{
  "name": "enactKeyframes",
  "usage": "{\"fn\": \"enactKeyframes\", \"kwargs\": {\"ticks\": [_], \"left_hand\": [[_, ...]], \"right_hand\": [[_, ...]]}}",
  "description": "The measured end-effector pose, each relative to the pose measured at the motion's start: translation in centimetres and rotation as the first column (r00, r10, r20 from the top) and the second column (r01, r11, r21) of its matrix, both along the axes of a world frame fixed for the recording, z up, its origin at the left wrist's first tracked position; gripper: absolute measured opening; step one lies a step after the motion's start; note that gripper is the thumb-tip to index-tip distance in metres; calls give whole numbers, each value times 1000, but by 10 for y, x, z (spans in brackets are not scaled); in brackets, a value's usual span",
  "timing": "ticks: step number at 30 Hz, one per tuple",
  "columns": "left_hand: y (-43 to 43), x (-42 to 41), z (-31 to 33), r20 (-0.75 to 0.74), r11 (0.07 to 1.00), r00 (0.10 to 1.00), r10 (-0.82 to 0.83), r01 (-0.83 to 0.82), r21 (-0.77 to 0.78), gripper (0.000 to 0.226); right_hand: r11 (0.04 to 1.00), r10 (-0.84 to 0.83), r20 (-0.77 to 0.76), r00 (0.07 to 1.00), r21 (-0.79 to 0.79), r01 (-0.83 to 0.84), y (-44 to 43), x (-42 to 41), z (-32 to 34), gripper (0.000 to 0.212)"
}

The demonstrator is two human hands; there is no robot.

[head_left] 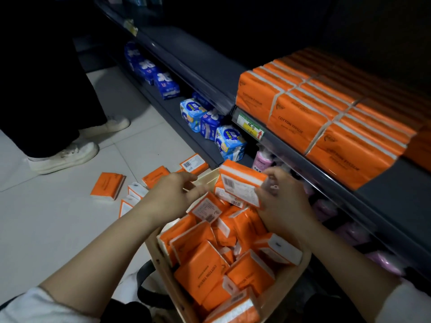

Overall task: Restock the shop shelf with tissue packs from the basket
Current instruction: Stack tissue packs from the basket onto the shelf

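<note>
1 basket [163, 269], 2 hands [172, 194] [283, 201] — 1 pack [242, 180] held

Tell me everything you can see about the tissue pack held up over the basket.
The tissue pack is an orange plastic-wrapped block with a white strip along its side and a white barcode label facing the camera. It is tilted above the basket, gripped at its right end by the right hand.
</note>
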State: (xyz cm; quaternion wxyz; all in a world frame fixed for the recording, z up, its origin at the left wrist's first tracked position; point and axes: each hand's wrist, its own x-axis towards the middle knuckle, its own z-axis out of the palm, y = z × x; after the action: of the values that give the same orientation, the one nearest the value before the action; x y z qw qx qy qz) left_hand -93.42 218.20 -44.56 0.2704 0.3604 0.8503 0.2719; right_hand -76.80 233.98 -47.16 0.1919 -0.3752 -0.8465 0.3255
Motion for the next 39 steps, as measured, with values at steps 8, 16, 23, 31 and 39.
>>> {"fn": "enactKeyframes", "kwargs": {"ticks": [8, 16, 23, 31, 39], "left_hand": [[4, -3, 2, 781, 774, 477, 403, -634, -12, 55], [-8, -20, -1, 310, 837, 838, 450, -517, 182, 50], [-29, -39, -1, -42, 873, 881, 471, -459, 164, 43], [-41, -46, -8, -26, 889, 897, 441, -432, 151, 47], [-36, -42, -9, -15, 888, 895, 445, -439, 139, 45]], "right_hand": [[835, 450, -125, 884, 410, -367, -49, -12, 3, 30], [918, 325, 122, 938, 195, -344, -19, -15, -41, 57], [969, 163, 432, 887, 97, -226, 29, -35, -92, 63], [964, 168, 534, 829, 87, -251, 44, -64, -137, 72], [929, 113, 626, 772, 209, -305, 40, -63, -144, 30]]}}
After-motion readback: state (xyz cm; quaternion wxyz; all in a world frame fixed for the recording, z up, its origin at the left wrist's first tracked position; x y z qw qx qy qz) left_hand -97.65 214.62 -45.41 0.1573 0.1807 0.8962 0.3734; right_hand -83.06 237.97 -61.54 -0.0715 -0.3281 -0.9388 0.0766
